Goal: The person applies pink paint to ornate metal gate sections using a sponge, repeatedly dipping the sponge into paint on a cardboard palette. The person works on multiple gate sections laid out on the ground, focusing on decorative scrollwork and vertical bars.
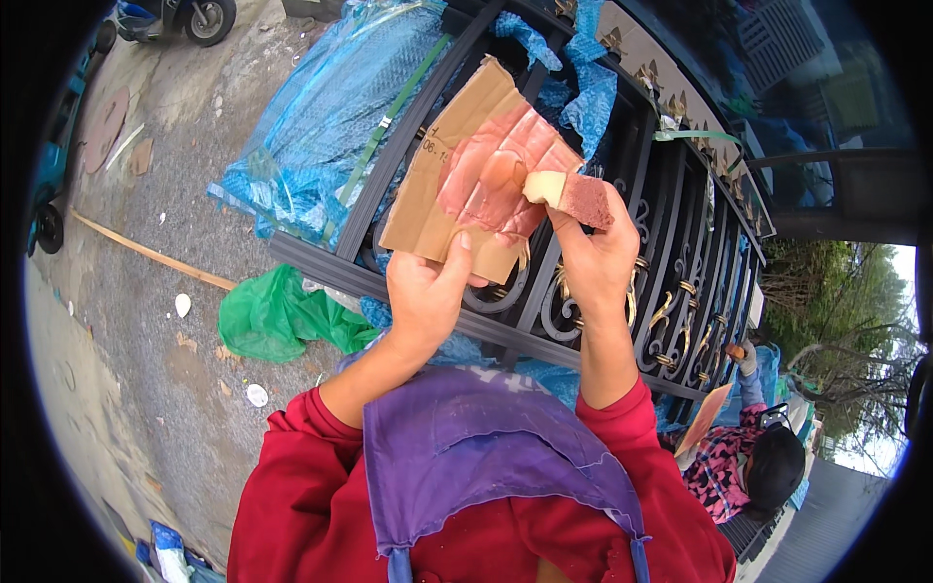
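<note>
Head view: left hand (pixel 425 291) closed on the lower edge of a piece of cardboard (pixel 439 185), thumb on top, holding it up over the black iron gate (pixel 622 291). Cardboard has pinkish-red paint smeared across its right half. Right hand (pixel 595 255) pinches a small sponge block (pixel 575 197), pale at one end and red-brown at the other, its pale end touching the painted area of the cardboard. Gate lies flat under both hands, gold scrollwork between the bars. Blue plastic wrap (pixel 321 117) covers the gate's left end. Green plastic bag (pixel 277 319) on the ground just left of the gate. Another person (pixel 739 457) crouches at the gate's lower right, holding an orange piece.
</note>
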A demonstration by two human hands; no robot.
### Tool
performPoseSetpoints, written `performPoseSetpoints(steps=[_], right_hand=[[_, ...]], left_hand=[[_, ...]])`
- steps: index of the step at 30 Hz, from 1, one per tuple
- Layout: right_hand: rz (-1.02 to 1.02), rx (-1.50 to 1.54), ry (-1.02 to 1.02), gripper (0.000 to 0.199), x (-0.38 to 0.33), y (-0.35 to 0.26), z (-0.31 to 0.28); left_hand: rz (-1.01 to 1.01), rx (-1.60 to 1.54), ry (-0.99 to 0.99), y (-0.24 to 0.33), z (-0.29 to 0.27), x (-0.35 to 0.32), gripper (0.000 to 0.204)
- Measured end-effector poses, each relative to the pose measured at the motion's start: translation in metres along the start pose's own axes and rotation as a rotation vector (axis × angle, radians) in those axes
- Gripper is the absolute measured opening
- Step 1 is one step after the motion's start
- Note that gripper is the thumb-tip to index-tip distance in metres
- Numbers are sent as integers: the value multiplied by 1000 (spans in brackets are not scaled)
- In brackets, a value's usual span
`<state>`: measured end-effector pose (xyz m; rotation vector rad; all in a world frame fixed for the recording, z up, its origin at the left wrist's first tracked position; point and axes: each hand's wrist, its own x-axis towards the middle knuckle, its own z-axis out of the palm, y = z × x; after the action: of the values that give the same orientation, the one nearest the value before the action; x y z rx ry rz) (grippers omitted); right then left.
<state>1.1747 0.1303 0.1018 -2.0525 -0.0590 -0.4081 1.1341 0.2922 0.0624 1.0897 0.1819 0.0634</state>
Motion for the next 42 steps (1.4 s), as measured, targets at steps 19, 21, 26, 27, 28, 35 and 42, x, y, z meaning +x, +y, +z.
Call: performPoseSetpoints(steps=[19, 21, 26, 27, 28, 35, 42], right_hand=[[321, 41, -302, 25, 90, 96, 2], [297, 66, -290, 24, 88, 102, 14], [338, 60, -296, 30, 86, 107, 30], [350, 63, -299, 30, 87, 107, 32], [339, 19, -318, 32, 89, 107, 34], [356, -97, -400, 35, 100, 115, 42], [317, -133, -469, 34, 114, 109, 32]], left_hand=[[212, 282, 370, -38, -134, 49, 18], [246, 288, 421, -39, -132, 51, 19], [192, 309, 408, -27, -121, 47, 15], [192, 312, 379, -29, -124, 46, 16], [192, 316, 351, -31, -131, 44, 18], [204, 292, 388, -28, -122, 48, 14], [219, 303, 374, -32, -127, 45, 17]])
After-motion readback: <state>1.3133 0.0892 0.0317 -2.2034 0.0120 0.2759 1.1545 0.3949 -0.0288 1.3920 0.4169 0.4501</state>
